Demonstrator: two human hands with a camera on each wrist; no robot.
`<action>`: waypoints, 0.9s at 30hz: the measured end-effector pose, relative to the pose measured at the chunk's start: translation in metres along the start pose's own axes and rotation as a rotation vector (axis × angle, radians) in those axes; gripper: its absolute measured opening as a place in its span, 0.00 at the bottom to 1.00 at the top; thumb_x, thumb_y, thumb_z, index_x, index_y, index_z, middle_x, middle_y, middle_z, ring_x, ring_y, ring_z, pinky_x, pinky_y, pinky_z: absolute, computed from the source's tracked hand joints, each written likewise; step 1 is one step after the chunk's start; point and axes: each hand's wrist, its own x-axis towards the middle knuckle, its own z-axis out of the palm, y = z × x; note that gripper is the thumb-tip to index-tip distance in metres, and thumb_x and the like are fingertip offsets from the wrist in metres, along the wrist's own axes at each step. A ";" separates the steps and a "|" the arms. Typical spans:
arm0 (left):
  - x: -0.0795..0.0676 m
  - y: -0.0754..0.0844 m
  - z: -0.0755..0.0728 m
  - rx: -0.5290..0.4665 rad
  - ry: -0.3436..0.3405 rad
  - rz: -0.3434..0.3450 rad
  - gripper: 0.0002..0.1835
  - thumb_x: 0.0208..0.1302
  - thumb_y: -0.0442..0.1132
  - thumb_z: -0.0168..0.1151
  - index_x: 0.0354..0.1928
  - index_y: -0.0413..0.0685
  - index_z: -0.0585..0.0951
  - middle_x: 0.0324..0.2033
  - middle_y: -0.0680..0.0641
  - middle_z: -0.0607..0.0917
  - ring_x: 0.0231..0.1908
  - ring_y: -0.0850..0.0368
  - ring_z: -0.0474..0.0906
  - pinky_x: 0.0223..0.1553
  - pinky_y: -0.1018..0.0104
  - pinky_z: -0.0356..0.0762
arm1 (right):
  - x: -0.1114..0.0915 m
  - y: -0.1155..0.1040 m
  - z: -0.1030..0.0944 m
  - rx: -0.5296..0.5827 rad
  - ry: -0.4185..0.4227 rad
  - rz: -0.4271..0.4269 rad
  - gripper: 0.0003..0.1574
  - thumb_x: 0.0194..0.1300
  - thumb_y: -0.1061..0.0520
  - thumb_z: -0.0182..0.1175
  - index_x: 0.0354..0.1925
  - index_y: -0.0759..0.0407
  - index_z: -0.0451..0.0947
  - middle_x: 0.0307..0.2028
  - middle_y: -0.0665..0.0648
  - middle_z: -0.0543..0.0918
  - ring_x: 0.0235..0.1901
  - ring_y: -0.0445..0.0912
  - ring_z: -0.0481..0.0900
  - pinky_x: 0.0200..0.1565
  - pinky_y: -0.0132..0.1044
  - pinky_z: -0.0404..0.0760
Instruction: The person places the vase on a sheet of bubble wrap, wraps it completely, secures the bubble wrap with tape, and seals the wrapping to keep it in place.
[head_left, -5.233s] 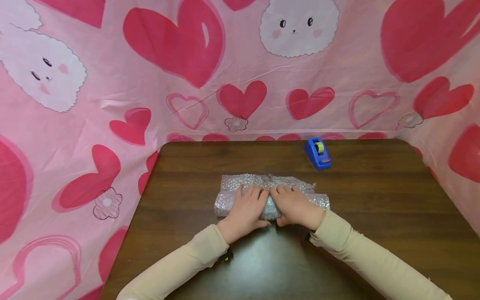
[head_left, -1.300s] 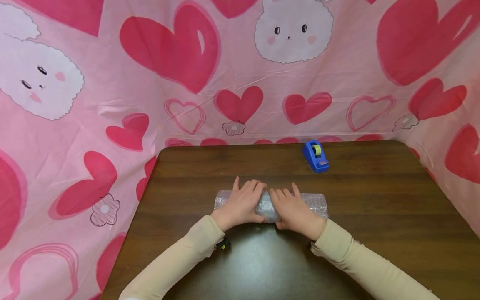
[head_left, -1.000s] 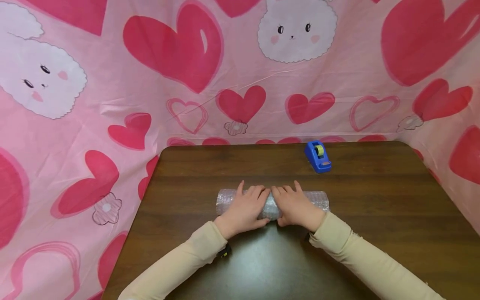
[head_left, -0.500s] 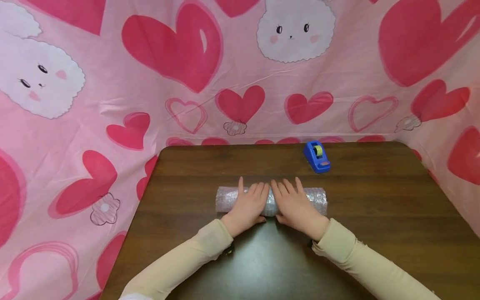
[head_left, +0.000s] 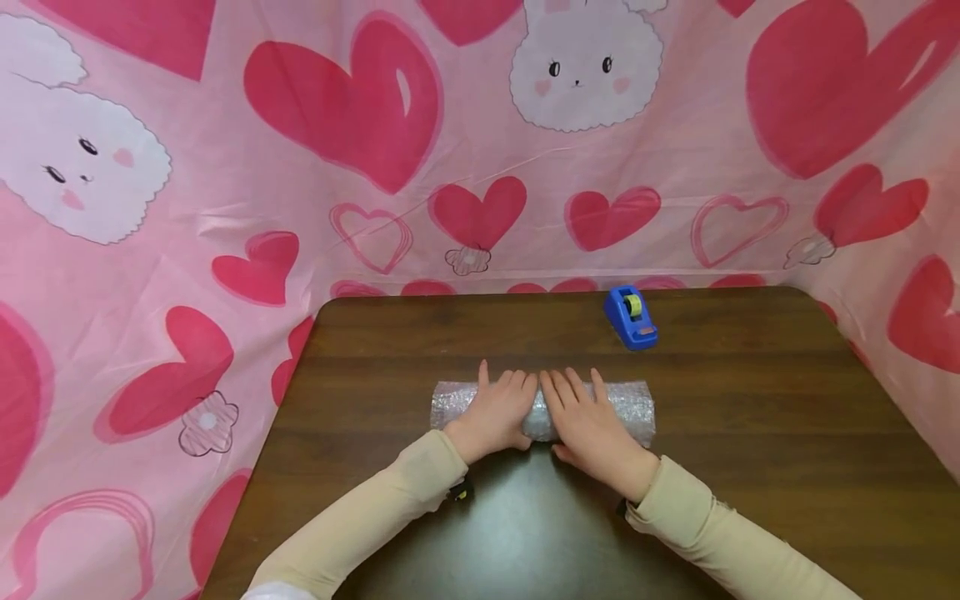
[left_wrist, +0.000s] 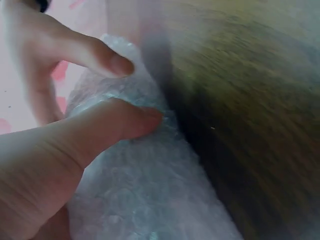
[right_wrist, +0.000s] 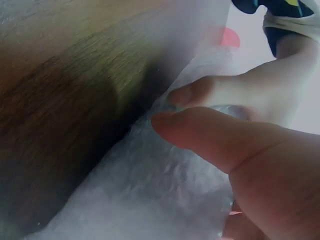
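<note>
A roll of clear bubble wrap (head_left: 632,408) lies crosswise on the brown wooden table (head_left: 390,342). Its middle looks greyish-teal between the hands; whatever is inside cannot be made out. My left hand (head_left: 495,414) holds the roll left of centre, fingers over the top and thumb on the near side. Close beside it, my right hand (head_left: 592,429) holds the right half the same way, its fingers longer across the top. In the left wrist view the left thumb (left_wrist: 115,120) presses the bubble wrap (left_wrist: 150,190). The right wrist view shows the right thumb (right_wrist: 200,132) against it too; the other fingers are mostly hidden.
A blue tape dispenser (head_left: 632,318) with a yellowish tape roll stands toward the table's back edge, right of centre. Pink cloth (head_left: 465,150) printed with hearts and rabbit faces hangs behind and at both sides of the table.
About five seconds ago a loose flap of bubble wrap lay beyond the roll; it is now wound up. Since then my hands have shifted slightly on the roll, the right fingers reaching further across.
</note>
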 end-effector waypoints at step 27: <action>-0.014 0.012 -0.003 0.003 0.012 -0.053 0.53 0.45 0.63 0.83 0.70 0.45 0.71 0.61 0.45 0.82 0.60 0.48 0.80 0.64 0.18 0.56 | 0.008 0.011 0.008 0.064 -0.055 -0.014 0.62 0.41 0.36 0.86 0.63 0.69 0.73 0.51 0.66 0.83 0.53 0.62 0.81 0.63 0.73 0.67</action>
